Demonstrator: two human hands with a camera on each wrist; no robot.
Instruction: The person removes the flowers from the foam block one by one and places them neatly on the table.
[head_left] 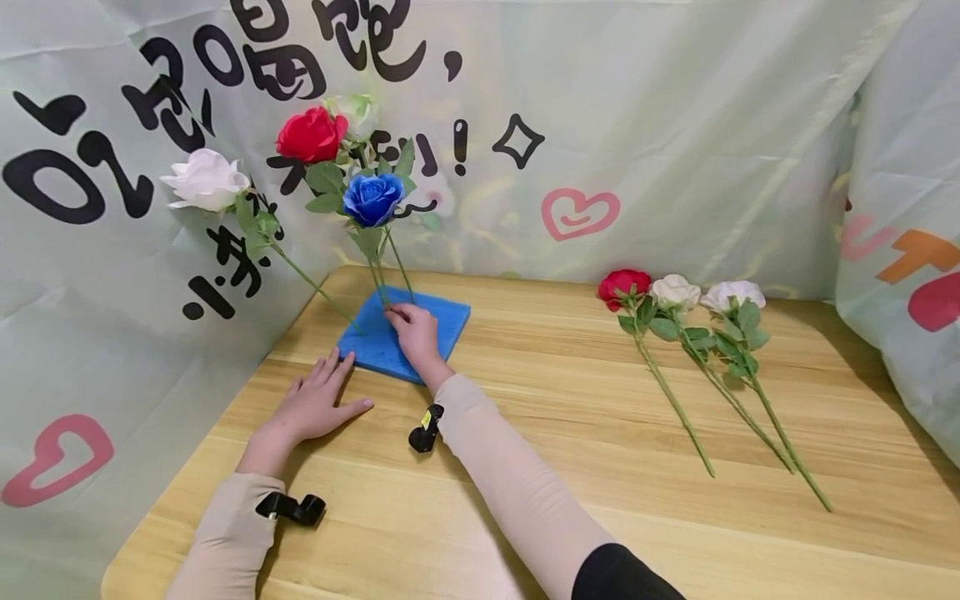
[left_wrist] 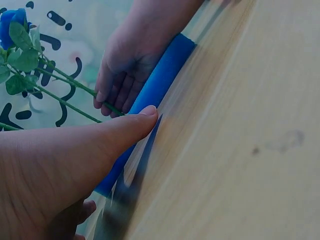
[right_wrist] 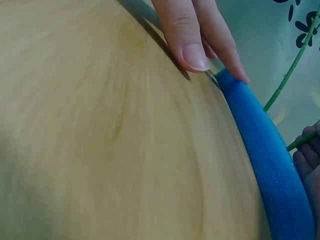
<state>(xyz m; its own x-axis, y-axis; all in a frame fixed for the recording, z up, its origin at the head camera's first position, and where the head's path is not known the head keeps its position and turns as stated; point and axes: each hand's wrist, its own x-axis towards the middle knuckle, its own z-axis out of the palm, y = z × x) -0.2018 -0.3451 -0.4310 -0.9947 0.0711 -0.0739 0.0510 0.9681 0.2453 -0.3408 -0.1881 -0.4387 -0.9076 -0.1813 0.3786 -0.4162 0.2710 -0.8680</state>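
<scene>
Your right hand (head_left: pixel 415 332) pinches the blue rose (head_left: pixel 372 198) stem on the foam pad (head_left: pixel 442 321); your left hand (head_left: pixel 318 404) lies flat, released, at its seven o'clock.

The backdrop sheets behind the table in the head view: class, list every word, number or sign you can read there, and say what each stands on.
Left backdrop sheet: large black brush-style characters, creased and cut off, not readable as words.
Same sheet: "!", black.
Same sheet: a black diamond outline and a pink heart.
Right backdrop sheet: orange and red letters, cut off by the edge, unreadable.
Blue foam pad, roses: no text.
</scene>
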